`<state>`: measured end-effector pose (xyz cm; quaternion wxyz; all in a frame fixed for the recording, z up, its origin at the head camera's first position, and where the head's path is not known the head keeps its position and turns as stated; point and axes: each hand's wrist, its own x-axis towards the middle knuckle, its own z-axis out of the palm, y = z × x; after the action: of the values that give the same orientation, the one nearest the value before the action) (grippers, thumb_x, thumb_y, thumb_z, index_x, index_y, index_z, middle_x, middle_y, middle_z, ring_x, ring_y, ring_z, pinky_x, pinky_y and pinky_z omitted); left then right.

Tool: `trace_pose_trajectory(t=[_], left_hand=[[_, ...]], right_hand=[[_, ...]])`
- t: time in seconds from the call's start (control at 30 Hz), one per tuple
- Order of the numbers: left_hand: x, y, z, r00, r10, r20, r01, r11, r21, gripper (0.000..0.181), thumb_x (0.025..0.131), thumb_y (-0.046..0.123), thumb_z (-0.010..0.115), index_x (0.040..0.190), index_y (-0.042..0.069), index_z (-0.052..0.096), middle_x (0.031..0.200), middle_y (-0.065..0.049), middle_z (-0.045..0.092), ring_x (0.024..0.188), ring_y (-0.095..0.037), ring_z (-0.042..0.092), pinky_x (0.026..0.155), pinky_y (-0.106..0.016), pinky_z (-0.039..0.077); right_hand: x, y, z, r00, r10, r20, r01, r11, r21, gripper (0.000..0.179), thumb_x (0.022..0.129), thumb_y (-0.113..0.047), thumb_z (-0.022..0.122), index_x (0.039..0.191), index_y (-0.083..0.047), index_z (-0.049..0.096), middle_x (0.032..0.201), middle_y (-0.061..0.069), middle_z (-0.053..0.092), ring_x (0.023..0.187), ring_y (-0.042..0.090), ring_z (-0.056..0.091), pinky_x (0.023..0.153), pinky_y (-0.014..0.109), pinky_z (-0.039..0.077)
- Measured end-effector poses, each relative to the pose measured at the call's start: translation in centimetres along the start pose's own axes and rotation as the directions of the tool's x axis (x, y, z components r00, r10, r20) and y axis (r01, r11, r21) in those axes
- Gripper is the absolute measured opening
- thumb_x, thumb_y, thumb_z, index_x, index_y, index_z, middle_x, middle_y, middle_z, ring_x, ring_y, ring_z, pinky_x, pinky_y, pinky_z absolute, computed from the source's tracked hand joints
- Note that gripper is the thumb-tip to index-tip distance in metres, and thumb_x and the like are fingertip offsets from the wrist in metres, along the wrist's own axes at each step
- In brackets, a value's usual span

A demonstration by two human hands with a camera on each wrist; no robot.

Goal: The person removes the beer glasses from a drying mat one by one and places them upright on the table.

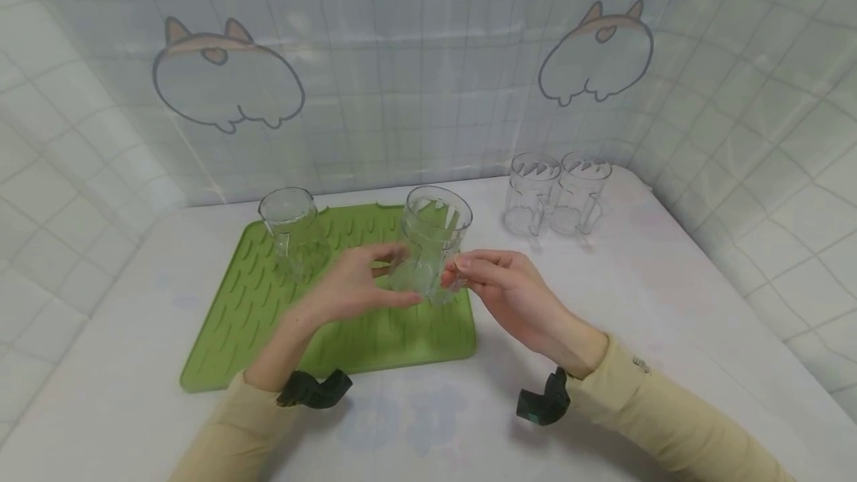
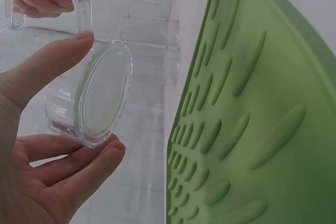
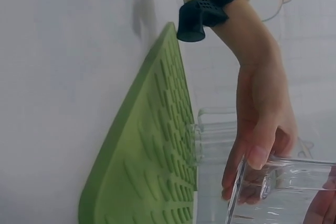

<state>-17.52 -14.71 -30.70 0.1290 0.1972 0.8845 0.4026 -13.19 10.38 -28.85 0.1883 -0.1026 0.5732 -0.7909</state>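
In the head view, we hold a clear mug [image 1: 431, 236] upright over the right part of the green mat [image 1: 348, 348]. Our right hand [image 1: 512, 292] pinches its handle, fingers clamped there, while our left hand [image 1: 358, 285] curls round the lower body, thumb in front and fingers behind. A second mug [image 1: 291, 233] stands on the mat to the left. Two more mugs [image 1: 556, 195] stand side by side on the white table [image 1: 602, 303], near the tiled wall [image 1: 415, 80], handles to the right.

From the left wrist, we see the mug's base facing the mat, with a gap between them. Our left thumb lies along one side near the base and the fingertips reach the opposite side; our right fingers are hooked through the handle. Faint glass outlines show beyond.

From the right wrist, our left thumb rests by the base edge, and the other fingers show through the glass. Only a bit of our right hand enters at the corner. The second mug stands on the mat behind.
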Motion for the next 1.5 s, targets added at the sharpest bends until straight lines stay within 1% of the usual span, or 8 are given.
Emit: trace_pose_trajectory(t=[0.37,0.7,0.87,1.03,1.1,1.17,1.33,1.5], left_hand=[[-0.6,0.1,-1.7,1.000,0.017,-0.020,-0.018,0.999,-0.042,0.085,0.075,0.046,0.087,0.144,0.012,0.052,0.142,-0.006,0.057,0.132,-0.030,0.054,0.109,-0.044,0.049],[-2.3,0.3,-5.0,0.977,0.043,-0.210,-0.058,0.996,-0.066,0.063,0.090,0.033,0.076,0.143,0.009,0.053,0.136,-0.008,0.062,0.126,-0.025,0.060,0.104,-0.030,0.053],[-3.5,-0.1,-7.4,0.909,0.071,-0.412,-0.115,0.990,-0.081,0.046,0.096,0.028,0.069,0.137,0.007,0.059,0.127,-0.005,0.067,0.116,-0.009,0.064,0.096,-0.016,0.053],[-4.5,-1.1,-10.1,0.781,0.005,-0.624,-0.142,0.975,-0.170,0.040,0.095,0.024,0.070,0.130,0.004,0.064,0.112,0.011,0.072,0.104,0.001,0.065,0.090,-0.008,0.052],[-5.0,-2.0,-11.1,0.737,-0.053,-0.674,-0.180,0.946,-0.270,0.039,0.093,0.021,0.072,0.127,0.003,0.065,0.106,0.013,0.074,0.099,0.000,0.068,0.087,-0.008,0.053],[-5.4,-3.2,-12.0,0.714,-0.104,-0.692,-0.244,0.890,-0.386,0.035,0.091,0.016,0.074,0.122,0.001,0.066,0.102,0.009,0.075,0.093,-0.003,0.071,0.086,-0.011,0.055],[-6.1,-6.6,-13.9,0.734,-0.229,-0.639,-0.268,0.767,-0.583,0.025,0.090,0.010,0.074,0.113,0.004,0.066,0.095,0.005,0.076,0.086,-0.006,0.073,0.082,-0.015,0.058],[-6.6,-10.1,-14.6,0.766,-0.329,-0.552,-0.170,0.724,-0.669,0.024,0.094,0.008,0.069,0.115,0.003,0.058,0.091,0.008,0.074,0.085,-0.003,0.072,0.081,-0.013,0.058]], right_hand=[[-0.7,-0.3,-0.3,1.000,-0.021,-0.012,0.021,1.000,-0.012,0.017,0.099,-0.009,0.059,0.096,-0.012,0.076,0.092,0.002,0.072,0.098,0.018,0.065,0.108,0.032,0.045],[-0.9,-0.3,-0.8,0.999,-0.029,-0.017,0.028,0.999,-0.028,0.015,0.099,-0.009,0.060,0.098,-0.010,0.075,0.094,0.003,0.072,0.099,0.019,0.064,0.109,0.031,0.044],[-1.0,-0.3,-1.1,0.999,-0.032,-0.040,0.030,0.998,-0.049,0.016,0.098,-0.009,0.060,0.097,-0.010,0.075,0.094,0.003,0.072,0.099,0.019,0.064,0.108,0.030,0.045],[-1.2,-0.4,-1.4,0.998,-0.036,-0.058,0.032,0.997,-0.068,0.016,0.098,-0.009,0.060,0.096,-0.011,0.075,0.093,0.002,0.071,0.099,0.018,0.064,0.107,0.029,0.046],[-1.3,-0.4,-1.5,0.997,-0.035,-0.061,0.030,0.996,-0.084,0.015,0.098,-0.010,0.060,0.097,-0.012,0.075,0.093,0.001,0.071,0.099,0.018,0.064,0.107,0.029,0.046],[-1.5,-0.4,-1.7,0.997,-0.039,-0.062,0.032,0.994,-0.102,0.014,0.098,-0.010,0.061,0.098,-0.012,0.075,0.093,0.001,0.071,0.100,0.019,0.063,0.107,0.029,0.045],[-1.8,-0.3,-2.3,0.996,-0.052,-0.074,0.041,0.989,-0.139,0.013,0.098,-0.012,0.062,0.099,-0.012,0.075,0.092,0.000,0.071,0.102,0.020,0.062,0.107,0.031,0.044],[-2.2,-0.2,-3.1,0.994,-0.053,-0.095,0.036,0.985,-0.169,0.011,0.098,-0.013,0.063,0.099,-0.013,0.075,0.094,-0.001,0.071,0.103,0.021,0.062,0.110,0.034,0.041]])
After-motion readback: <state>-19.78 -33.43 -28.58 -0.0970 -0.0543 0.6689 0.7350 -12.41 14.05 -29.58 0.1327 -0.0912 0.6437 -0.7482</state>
